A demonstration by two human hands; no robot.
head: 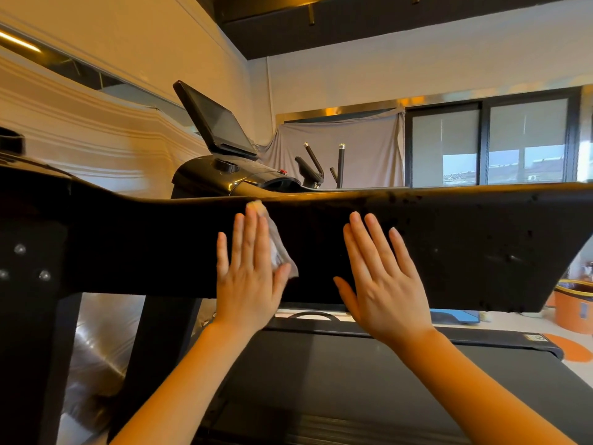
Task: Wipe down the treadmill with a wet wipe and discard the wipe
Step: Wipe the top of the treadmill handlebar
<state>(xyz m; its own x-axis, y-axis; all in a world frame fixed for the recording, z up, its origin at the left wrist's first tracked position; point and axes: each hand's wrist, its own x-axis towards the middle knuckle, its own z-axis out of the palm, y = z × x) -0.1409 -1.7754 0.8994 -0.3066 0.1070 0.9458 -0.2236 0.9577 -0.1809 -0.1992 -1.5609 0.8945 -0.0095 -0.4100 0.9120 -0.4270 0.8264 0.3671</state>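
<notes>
1. Treadmill (pixel 449 245) console panel, black and broad, spans the view; every place below is given from this panel.
2. Left hand (pixel 248 277) lies flat against the panel's face, fingers straight and together, pressing a wet wipe (pixel 277 248) onto it.
3. Wipe shows white past the fingertips near the panel's upper edge and beside the thumb lower down.
4. Right hand (pixel 383 281) rests flat on the panel just right of the left hand, fingers straight and slightly spread, holding nothing.
5. Running belt (pixel 353 380) lies below the panel.
6. Second machine's tilted screen (pixel 215 120) rises behind the panel's top edge.
7. Orange bin (pixel 574 306) stands beyond the panel's lower right corner.
</notes>
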